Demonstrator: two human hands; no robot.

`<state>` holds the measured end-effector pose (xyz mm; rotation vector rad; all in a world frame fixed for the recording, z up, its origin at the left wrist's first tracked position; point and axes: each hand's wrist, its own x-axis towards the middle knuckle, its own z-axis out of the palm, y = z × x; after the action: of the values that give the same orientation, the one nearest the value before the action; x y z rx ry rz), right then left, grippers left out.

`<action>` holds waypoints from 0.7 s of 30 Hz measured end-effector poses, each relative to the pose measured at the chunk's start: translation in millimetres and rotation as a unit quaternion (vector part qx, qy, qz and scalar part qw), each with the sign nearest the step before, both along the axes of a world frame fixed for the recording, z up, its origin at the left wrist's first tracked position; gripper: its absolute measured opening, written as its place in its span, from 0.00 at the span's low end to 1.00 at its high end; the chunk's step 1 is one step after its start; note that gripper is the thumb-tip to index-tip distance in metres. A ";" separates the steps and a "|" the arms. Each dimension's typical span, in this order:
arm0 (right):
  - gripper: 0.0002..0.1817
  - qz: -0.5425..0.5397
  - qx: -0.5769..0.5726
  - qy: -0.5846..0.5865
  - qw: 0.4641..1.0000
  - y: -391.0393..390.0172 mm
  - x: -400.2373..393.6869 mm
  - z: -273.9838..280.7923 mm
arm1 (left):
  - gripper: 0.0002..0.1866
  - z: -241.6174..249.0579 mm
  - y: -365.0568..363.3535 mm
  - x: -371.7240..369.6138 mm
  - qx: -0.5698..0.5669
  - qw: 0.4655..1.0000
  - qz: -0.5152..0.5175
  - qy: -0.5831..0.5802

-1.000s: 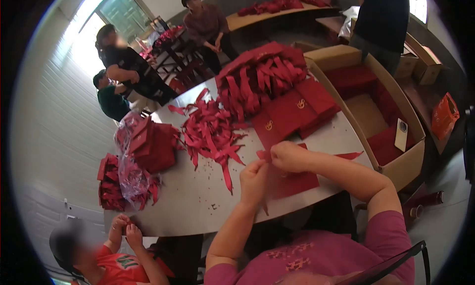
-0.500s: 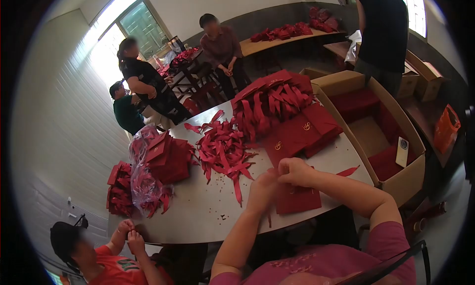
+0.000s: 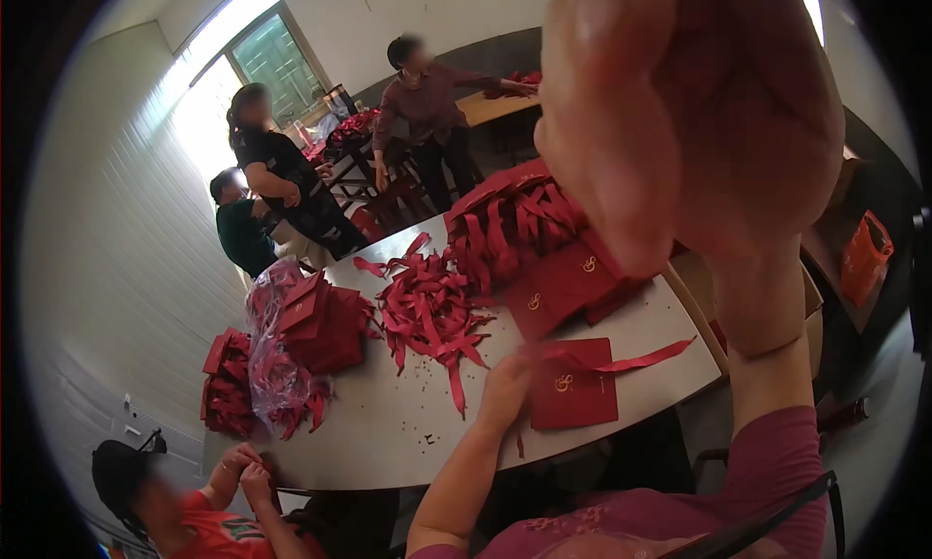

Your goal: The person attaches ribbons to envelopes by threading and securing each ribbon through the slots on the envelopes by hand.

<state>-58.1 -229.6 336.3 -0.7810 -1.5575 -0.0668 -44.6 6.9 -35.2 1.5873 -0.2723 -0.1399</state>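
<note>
A red pouch (image 3: 575, 404) with a gold logo lies at the table's near edge, and a red ribbon (image 3: 652, 357) stretches across its top to the right. At the pouch's upper left corner is my left hand (image 3: 507, 389), its fingers blurred where they meet the ribbon's end. My right hand (image 3: 689, 122) is raised close to the camera, large and blurred, its fingertips not clear. Behind the pouch lie more red pouches (image 3: 558, 292) and a pile of loose red ribbons (image 3: 432, 311).
Left on the table (image 3: 379, 452) are stacked red bags (image 3: 325, 331) and clear plastic (image 3: 277, 365). A cardboard box (image 3: 814, 311) stands right, partly hidden by my arm. A seated person (image 3: 228, 520) works lower left; other people are behind the table.
My right hand has left the pouch and risen toward the camera. The ribbon now lies across the pouch. The person at the back has stood and stretched an arm to the right.
</note>
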 end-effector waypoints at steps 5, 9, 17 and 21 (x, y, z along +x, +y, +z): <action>0.25 -0.023 0.004 0.000 1.000 0.6 -2.9 7.7 | 0.06 22.9 -10.1 -8.8 -0.090 0.995 -0.006 0.040; 0.25 -0.034 0.008 0.003 0.999 5.3 -10.4 6.0 | 0.06 28.6 -10.5 -11.6 -0.098 0.992 0.006 0.074; 0.26 -0.050 0.026 0.027 0.998 15.6 -14.1 -6.4 | 0.04 24.4 -10.9 -7.9 -0.117 0.991 0.002 0.064; 0.27 -0.057 0.034 0.031 0.997 11.8 -11.3 -3.8 | 0.04 27.9 -10.2 -11.4 -0.081 0.993 0.008 0.086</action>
<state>-69.4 -217.8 332.6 -0.8094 -1.4441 -0.1768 -56.0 -3.4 -7.4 1.4062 -0.1336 -0.2344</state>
